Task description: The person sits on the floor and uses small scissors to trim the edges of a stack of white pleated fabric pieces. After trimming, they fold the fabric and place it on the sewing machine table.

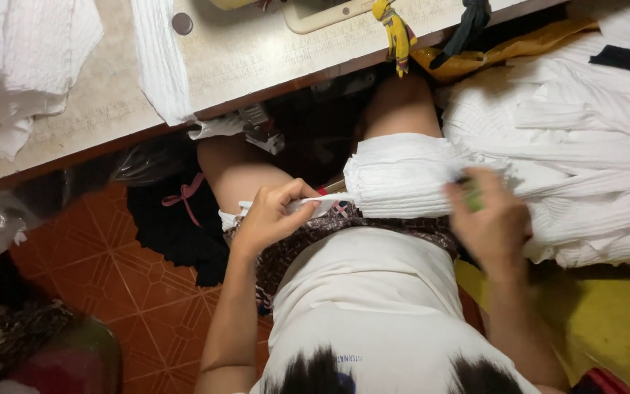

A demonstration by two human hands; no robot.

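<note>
White ribbed fabric (402,179), folded into a thick bundle, lies across the seated person's lap, its long axis running left to right between the two hands. The left hand (275,215) is closed in a pinch on a narrow white strip (315,204) that projects from the bundle's left edge; thumb and fingers curl around the strip, just beside the thigh. The right hand (490,219), motion-blurred, rests on the bundle's right end where it meets a larger heap of white garments (592,146). It appears closed around a small green object (473,197), but the blur leaves both the grip and the object uncertain. The bundle thus sits directly between the hands, touching both, with the left hand at the free strip end.

Far side of the scene: a pale tabletop (257,58) carrying a hanging white cloth (158,66), more white fabric at far left (23,58), and yellow scraps (397,33) at its edge. No containers are visible; an orange tiled floor (133,277) lies at near left.
</note>
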